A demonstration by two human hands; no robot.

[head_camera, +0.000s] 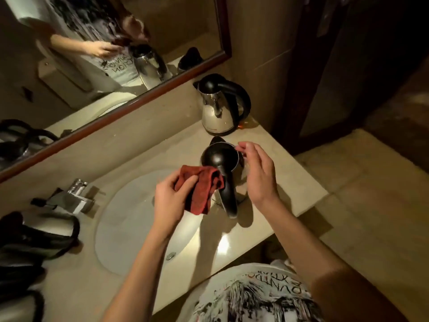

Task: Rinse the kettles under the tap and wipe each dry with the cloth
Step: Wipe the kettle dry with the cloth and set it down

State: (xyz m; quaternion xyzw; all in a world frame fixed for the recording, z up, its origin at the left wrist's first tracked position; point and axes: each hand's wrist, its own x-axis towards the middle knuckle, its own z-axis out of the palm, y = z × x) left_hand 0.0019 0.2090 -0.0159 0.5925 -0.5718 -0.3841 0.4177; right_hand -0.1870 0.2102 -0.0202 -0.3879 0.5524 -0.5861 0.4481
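Note:
A steel kettle with a black lid and handle stands upright on the counter just right of the sink. My left hand grips a folded dark red cloth and holds it against the kettle's handle. My right hand hovers over the kettle's right side, fingers loosely curved, fingertips near the rim; I cannot tell if they touch it. A second steel kettle stands by the back wall. Two more kettles sit at the left edge.
The oval sink is set into the beige counter, with the chrome tap at its left. A framed mirror runs along the back wall. The counter's right edge drops to a tiled floor.

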